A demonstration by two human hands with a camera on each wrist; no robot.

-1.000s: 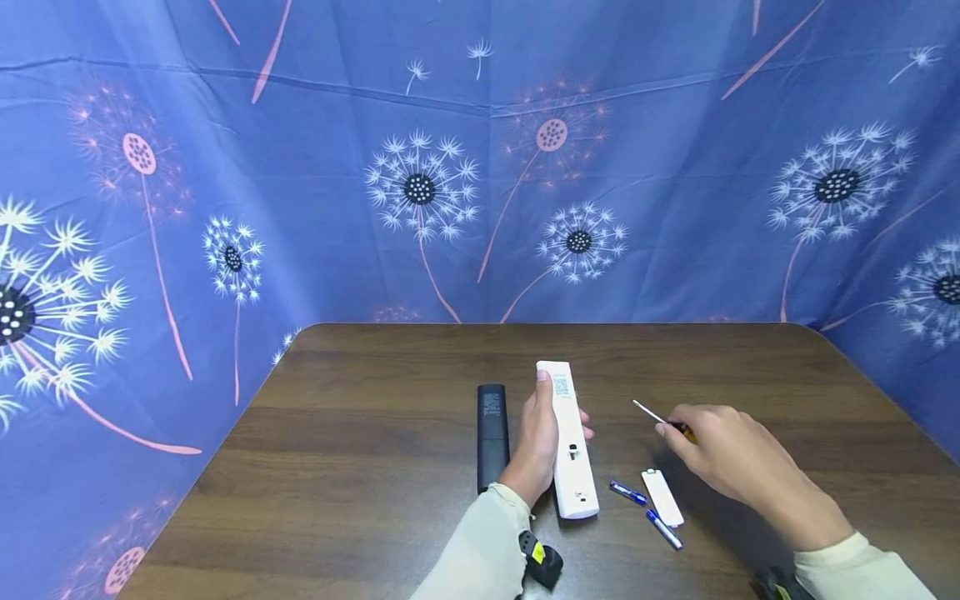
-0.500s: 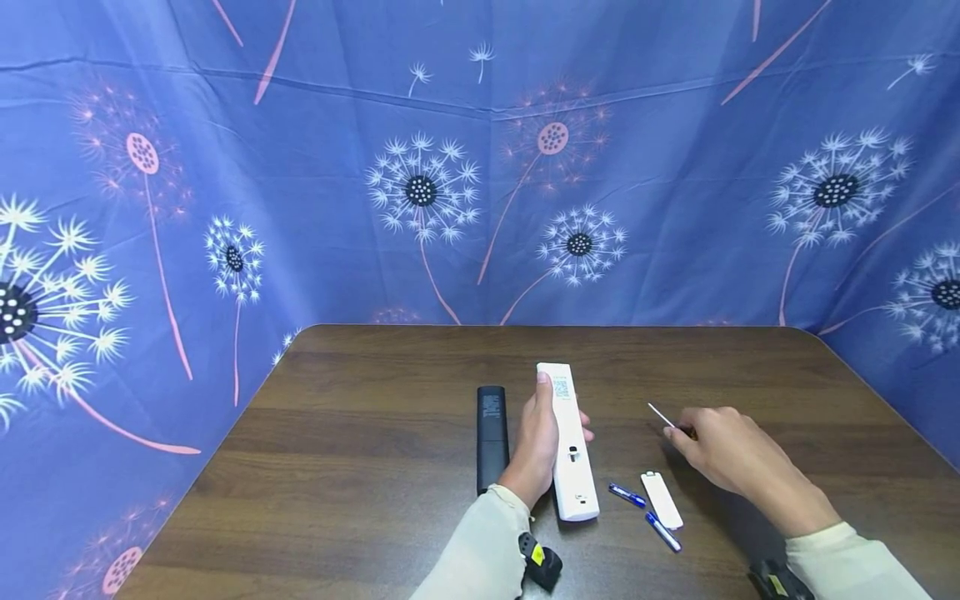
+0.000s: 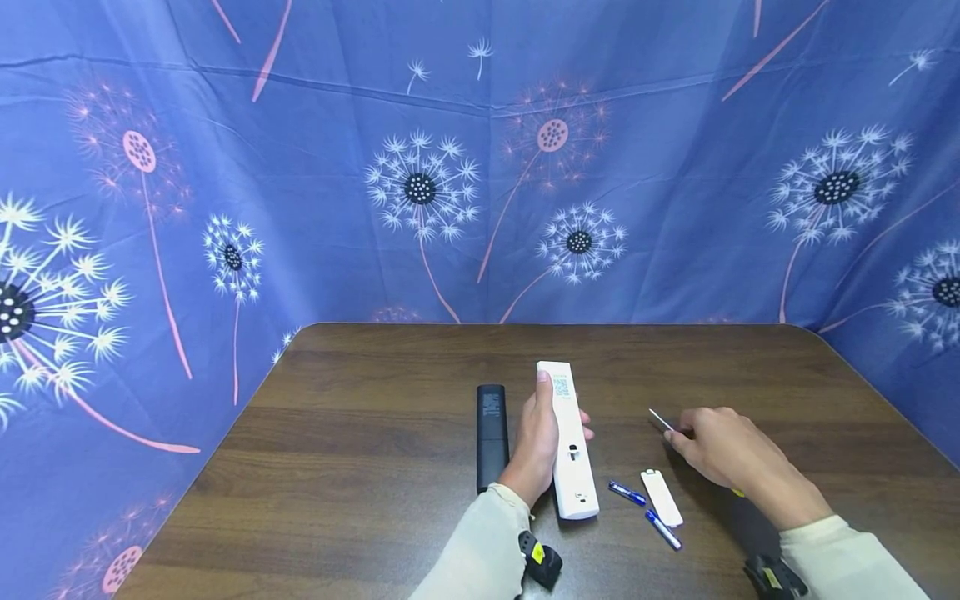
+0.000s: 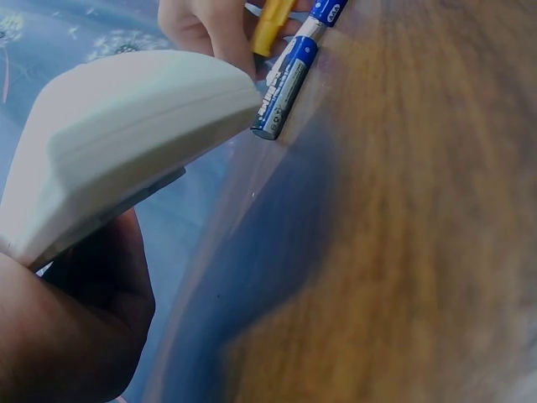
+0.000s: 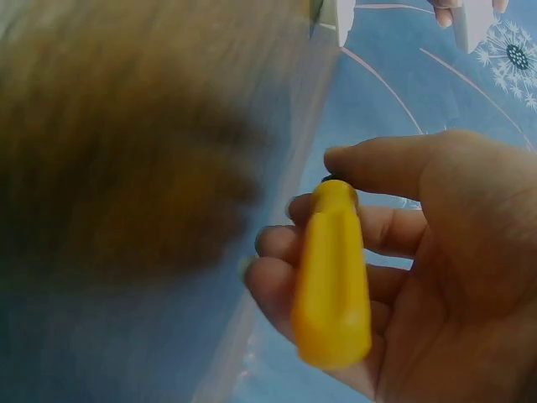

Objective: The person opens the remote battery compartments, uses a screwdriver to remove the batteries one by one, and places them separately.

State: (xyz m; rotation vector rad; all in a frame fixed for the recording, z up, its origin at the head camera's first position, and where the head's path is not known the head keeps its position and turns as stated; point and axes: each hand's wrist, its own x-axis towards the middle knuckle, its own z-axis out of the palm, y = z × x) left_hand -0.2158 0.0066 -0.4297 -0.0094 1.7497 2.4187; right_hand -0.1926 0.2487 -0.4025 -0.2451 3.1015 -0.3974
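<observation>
My left hand (image 3: pixel 536 437) grips a long white remote control (image 3: pixel 576 483), thumb along its side. In the head view its back faces me, showing a printed code near the far end and a small dark opening lower down. To the right, my right hand (image 3: pixel 731 450) pinches a screwdriver (image 5: pixel 334 285) near the front of its yellow handle. Its thin metal shaft (image 3: pixel 660 419) points away to the upper left, apart from the remote. Between the hands lie a white battery cover (image 3: pixel 662 498) and two blue AAA batteries, one (image 3: pixel 627 492) nearer the remote, another (image 3: pixel 663 530) beside the cover.
A black remote control (image 3: pixel 492 433) lies just left of my left hand on the brown wooden table (image 3: pixel 360 467). Behind the table hangs a blue dandelion-print cloth (image 3: pixel 322 208). Dark cameras are strapped on both wrists.
My right hand has drawn slightly right, taking the screwdriver tip with it. The handle has shifted in its grasp, its yellow end now showing beneath the hand. The left hand and white remote stay put.
</observation>
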